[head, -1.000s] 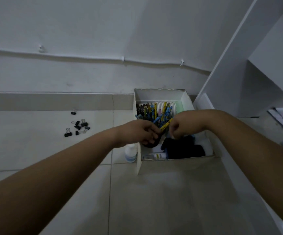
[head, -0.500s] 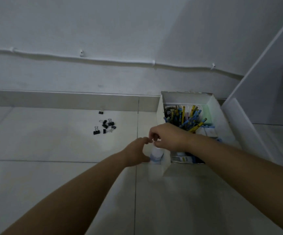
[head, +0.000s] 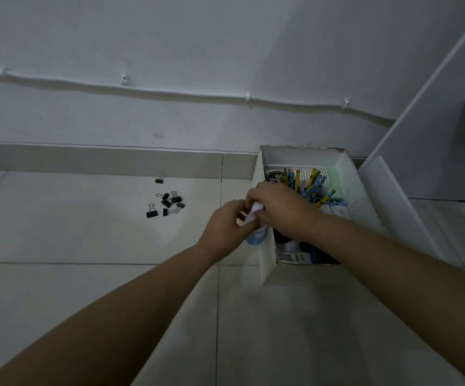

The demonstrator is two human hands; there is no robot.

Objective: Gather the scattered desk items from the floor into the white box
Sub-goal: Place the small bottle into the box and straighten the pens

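A small white bottle with a blue label [head: 256, 234] stands just outside the left wall of the white box [head: 267, 263], on the tiled floor. My left hand [head: 225, 227] curls around the bottle's left side, and my right hand [head: 276, 207] grips its white top from above. Inside the box stand several blue and yellow pens [head: 312, 188], with dark items near the front wall. Several black binder clips [head: 167, 203] lie scattered on the floor to the left.
A wall with a grey skirting [head: 100, 160] and a white cable runs behind the box. A white desk panel [head: 409, 168] rises to the right of the box. Bare floor tiles spread in front and to the left.
Both hands left the pens in the box and moved left to the bottle beside it. They now hold the bottle, which looks tilted or slightly raised. The view shifted left.
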